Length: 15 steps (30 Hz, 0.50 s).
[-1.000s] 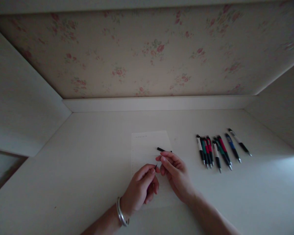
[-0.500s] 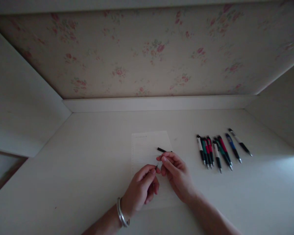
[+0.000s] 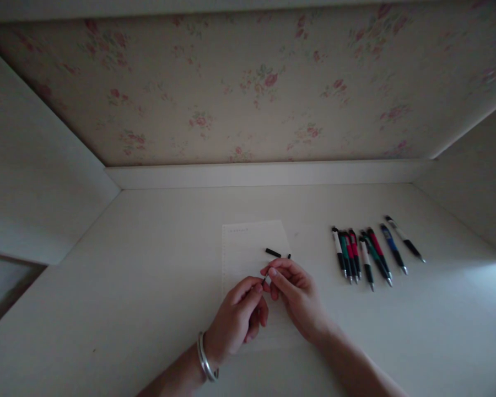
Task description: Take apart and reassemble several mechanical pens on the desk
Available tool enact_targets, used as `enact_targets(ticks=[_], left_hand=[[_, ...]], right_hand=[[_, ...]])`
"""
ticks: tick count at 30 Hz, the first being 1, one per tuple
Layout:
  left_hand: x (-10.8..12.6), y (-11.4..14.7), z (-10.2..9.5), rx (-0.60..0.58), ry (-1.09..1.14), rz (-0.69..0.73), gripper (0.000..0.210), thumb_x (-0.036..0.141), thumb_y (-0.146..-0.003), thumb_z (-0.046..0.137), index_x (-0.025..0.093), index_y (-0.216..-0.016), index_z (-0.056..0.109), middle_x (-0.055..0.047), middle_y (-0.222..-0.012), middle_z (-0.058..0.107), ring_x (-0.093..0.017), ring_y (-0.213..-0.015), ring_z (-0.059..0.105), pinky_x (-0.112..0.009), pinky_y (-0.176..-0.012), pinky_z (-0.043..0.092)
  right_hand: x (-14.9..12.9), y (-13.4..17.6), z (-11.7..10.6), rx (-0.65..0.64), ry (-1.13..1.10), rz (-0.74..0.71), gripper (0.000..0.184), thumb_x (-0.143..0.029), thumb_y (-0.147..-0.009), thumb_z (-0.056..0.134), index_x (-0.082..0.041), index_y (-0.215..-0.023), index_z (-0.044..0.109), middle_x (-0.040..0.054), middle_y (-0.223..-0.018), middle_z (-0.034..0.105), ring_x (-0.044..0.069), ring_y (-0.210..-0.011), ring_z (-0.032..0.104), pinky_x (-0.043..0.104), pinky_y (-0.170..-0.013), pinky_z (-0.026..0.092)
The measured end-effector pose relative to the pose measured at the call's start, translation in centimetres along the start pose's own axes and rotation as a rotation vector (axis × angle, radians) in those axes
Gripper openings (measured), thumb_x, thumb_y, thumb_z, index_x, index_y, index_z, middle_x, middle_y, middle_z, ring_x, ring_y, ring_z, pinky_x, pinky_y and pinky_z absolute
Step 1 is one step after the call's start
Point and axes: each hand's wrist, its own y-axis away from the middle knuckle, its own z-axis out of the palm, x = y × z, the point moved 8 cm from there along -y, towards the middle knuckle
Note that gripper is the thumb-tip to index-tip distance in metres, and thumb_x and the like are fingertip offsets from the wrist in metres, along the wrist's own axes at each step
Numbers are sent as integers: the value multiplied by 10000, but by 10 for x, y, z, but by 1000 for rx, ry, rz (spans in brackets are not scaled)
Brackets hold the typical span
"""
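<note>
Over a sheet of lined paper (image 3: 248, 248), my two hands meet at the fingertips. My left hand (image 3: 242, 314), with a silver bangle on its wrist, is closed in a pinch on a thin dark pen part (image 3: 265, 280). Its upper end reaches the fingertips of my right hand (image 3: 293, 292), which pinch a small piece too hidden to name. Just beyond the fingers, a short black tube (image 3: 273, 252), like a pen's rubber grip, lies on the paper. A tiny black piece (image 3: 289, 256) shows beside it, partly covered by my right hand.
To the right, several click pens (image 3: 367, 253) in white, green, red and blue lie in a loose row, tips toward me. They rest on a white desk (image 3: 149, 286). Panels close it in at the left and right, with a floral wall (image 3: 215, 88) behind.
My right fingertips have come down and closer to my left, meeting the thin dark part. More of the tiny black piece behind the right hand shows now. The pens have not moved.
</note>
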Motion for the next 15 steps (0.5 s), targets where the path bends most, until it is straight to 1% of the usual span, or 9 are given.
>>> enact_targets(ticks=[2, 4, 6, 11, 15], left_hand=[[1, 1, 0, 5, -3, -5, 321, 476, -954, 445, 167, -954, 534, 62, -558, 522, -21, -298, 266, -146, -288, 159], [2, 1, 1, 1, -7, -9, 322, 471, -960, 434, 166, -955, 536, 63, -556, 516, -21, -301, 269, -144, -289, 157], [2, 1, 2, -10, -11, -9, 321, 466, -963, 427, 165, -948, 540, 62, -555, 513, -21, -301, 274, -143, -288, 158], [1, -1, 1, -7, -5, -1, 332, 480, -960, 431, 170, -925, 546, 62, -549, 517, -22, -295, 283, -143, -284, 161], [0, -1, -2, 12, 6, 10, 351, 498, -960, 439, 173, -876, 541, 62, -539, 521, -23, -288, 282, -145, -280, 158]], right_hand=[[0, 0, 0, 6, -14, -2, 169, -320, -831, 753, -230, -950, 673, 17, -842, 724, 91, -584, 569, 211, -522, 431], [0, -1, 0, 16, -24, -10, 245, -322, -823, 763, -243, -1025, 647, 12, -830, 728, 96, -587, 580, 208, -516, 435], [-1, 0, 0, 24, -17, -22, 291, -321, -818, 768, -246, -1061, 627, 6, -809, 725, 95, -578, 578, 205, -508, 436], [-2, 3, 2, 27, 0, -37, 308, -331, -802, 780, -238, -1049, 622, -5, -765, 712, 90, -552, 557, 208, -498, 435], [0, 3, 3, 14, 68, -16, 294, -363, -780, 789, -221, -989, 639, 7, -748, 720, 94, -524, 546, 226, -502, 443]])
